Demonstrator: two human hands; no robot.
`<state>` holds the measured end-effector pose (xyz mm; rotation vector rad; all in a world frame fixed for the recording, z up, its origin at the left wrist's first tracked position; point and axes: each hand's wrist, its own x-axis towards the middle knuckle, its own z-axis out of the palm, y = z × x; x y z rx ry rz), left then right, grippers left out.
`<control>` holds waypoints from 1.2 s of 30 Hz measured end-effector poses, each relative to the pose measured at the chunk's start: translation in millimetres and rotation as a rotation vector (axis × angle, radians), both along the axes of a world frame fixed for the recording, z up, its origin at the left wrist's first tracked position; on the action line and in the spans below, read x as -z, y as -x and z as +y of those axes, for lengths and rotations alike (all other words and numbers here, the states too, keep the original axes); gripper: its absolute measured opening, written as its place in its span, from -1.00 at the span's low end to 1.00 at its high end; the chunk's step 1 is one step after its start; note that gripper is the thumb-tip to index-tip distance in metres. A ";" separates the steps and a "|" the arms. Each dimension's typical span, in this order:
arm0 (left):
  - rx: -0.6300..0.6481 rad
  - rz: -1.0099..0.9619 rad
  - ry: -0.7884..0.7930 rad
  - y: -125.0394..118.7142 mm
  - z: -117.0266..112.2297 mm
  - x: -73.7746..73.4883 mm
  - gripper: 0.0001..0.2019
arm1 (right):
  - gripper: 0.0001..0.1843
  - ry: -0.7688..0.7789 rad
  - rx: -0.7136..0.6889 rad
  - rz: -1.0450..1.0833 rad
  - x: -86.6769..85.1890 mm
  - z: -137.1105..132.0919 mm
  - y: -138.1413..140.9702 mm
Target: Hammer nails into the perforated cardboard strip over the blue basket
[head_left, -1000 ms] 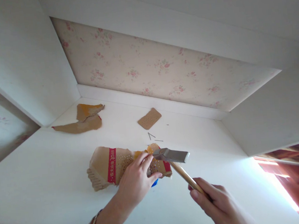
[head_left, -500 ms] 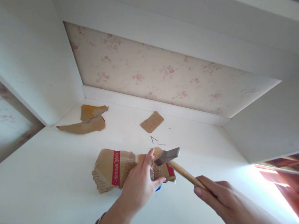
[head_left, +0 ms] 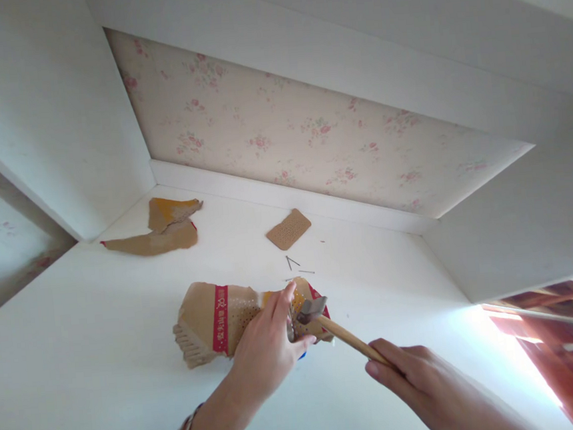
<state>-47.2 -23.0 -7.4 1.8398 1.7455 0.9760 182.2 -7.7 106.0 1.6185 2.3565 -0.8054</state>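
My right hand (head_left: 405,368) is wrapped around the wooden handle of a hammer (head_left: 350,340). Its grey metal head is low over the right part of a torn, perforated cardboard piece (head_left: 195,316) with a red printed band; I cannot tell if they touch. Over that same cardboard lies my left hand (head_left: 266,344), thumb and fingers curved around a greyish item right beside the hammer head. What that item is stays mostly hidden. A bit of blue (head_left: 302,356) peeks out under my left thumb. Several loose nails (head_left: 292,263) lie just behind the cardboard.
A small perforated brown cardboard rectangle (head_left: 288,229) lies near the back of the white tabletop (head_left: 100,325). Torn cardboard scraps (head_left: 161,241) rest at the back left. White panels (head_left: 518,228) and a flowered wall (head_left: 279,132) enclose the surface, with a shelf overhead.
The hammer head has dropped toward the cardboard and slightly left, and my right hand has followed. My left hand keeps its place on the cardboard. The whole view has shifted a little.
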 end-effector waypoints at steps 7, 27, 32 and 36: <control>0.010 0.025 -0.016 -0.2 0.2 -0.5 -0.12 | -0.49 0.034 0.019 0.013 12.7 -0.9 -1.1; 0.036 0.047 -0.060 2.0 2.3 -0.6 -0.48 | -0.59 -0.253 0.430 0.259 86.6 6.9 -25.2; -0.006 0.106 -0.146 0.8 7.5 7.5 -0.64 | -0.63 -0.289 0.403 0.040 113.9 10.4 -41.5; -0.056 0.145 -0.155 -2.5 10.3 9.8 -0.63 | -0.66 -0.268 0.380 -0.017 131.4 14.3 -47.3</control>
